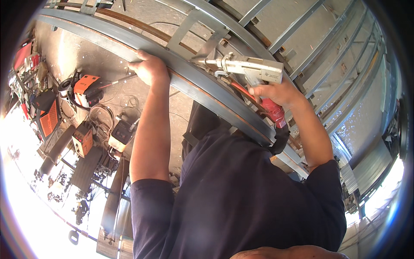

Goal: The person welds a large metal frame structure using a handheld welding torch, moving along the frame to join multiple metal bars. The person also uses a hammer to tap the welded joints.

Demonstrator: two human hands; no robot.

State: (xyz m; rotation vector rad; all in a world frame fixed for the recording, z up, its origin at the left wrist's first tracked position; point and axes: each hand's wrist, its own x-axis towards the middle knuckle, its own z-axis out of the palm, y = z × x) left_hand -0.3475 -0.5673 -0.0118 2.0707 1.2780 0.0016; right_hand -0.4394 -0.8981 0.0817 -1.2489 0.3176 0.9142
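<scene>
My left hand (152, 69) grips the near edge of a long grey steel profile (197, 76), which runs diagonally across in front of me. A rusty line runs along its length. In my right hand (276, 92) is a silver pistol-shaped Jasic welding gun (258, 68), with red wrapping (273, 110) below the grip and a black cable sleeve (280, 140) under that. Its nozzle tip (195, 60) points left, close to where a flat steel plate (182, 32) meets the profile. Whether the tip touches the metal, I cannot tell.
Beyond the profile lies a frame of steel tubes (299, 24). On the floor to the left are an orange-and-black machine (85, 89), a welding helmet (47, 111), two smaller power units (82, 139) and tangled cables (103, 111). Glare washes out the lower left.
</scene>
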